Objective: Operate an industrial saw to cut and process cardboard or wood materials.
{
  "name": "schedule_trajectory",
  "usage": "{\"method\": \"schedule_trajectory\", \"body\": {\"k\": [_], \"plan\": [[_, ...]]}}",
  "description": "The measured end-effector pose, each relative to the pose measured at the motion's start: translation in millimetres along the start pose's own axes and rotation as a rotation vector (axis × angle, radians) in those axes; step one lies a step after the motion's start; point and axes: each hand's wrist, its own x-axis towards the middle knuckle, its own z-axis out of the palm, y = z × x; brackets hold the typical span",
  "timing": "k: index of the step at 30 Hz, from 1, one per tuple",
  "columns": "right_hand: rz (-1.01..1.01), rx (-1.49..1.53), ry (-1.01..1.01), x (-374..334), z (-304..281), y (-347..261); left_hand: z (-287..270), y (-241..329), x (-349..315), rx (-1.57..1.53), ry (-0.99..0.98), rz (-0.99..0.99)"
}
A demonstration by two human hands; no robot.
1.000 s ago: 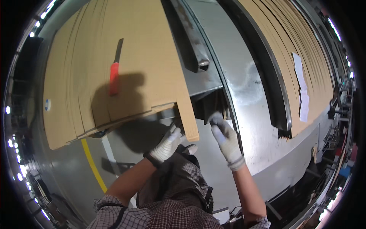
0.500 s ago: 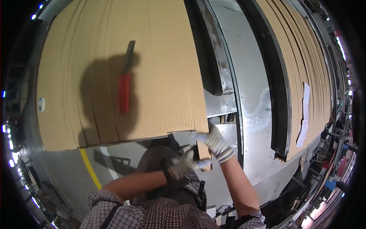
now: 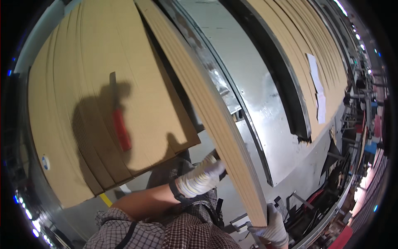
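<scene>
Right hand (image 3: 274,230): fingers closed on the near end of a cardboard bundle (image 3: 219,122). Left hand (image 3: 202,176): against its left face; closure cannot be told, fingertips apparently hidden. A dark gap parts bundle from cardboard stack (image 3: 157,112), bearing a red-handled knife (image 3: 120,129). Rightward: bare metal table (image 3: 255,89), then black rail (image 3: 287,97).

On my feed, a broad dark shadow (image 3: 97,128) spreads over the flat tan cardboard stack (image 3: 143,103), while glare whitens the smooth grey sheet-metal surface (image 3: 265,108). Small white lamps (image 3: 36,226) burn out near the black rim, where fisheye distortion bends and softens the background.
</scene>
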Motion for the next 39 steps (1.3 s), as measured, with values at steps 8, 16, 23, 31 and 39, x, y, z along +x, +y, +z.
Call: {"method": "schedule_trajectory", "body": {"k": [8,16,23,31,39], "plan": [[0.061,-0.174,0.715,-119,159,12,60,34,-64,0.129,-0.135,0.206],[-0.006,-0.112,0.948,-178,332,50,73,8,-179,0.014,-0.38,0.431],[-0.083,-0.1,0.911,-209,372,-27,36,-4,-287,-0.039,-0.371,0.396],[-0.448,-0.196,0.94,-192,419,-200,-16,19,-417,-0.115,-0.481,0.437],[-0.463,-0.244,0.762,-184,565,-328,-124,107,-574,-0.233,-0.341,0.41]]}}
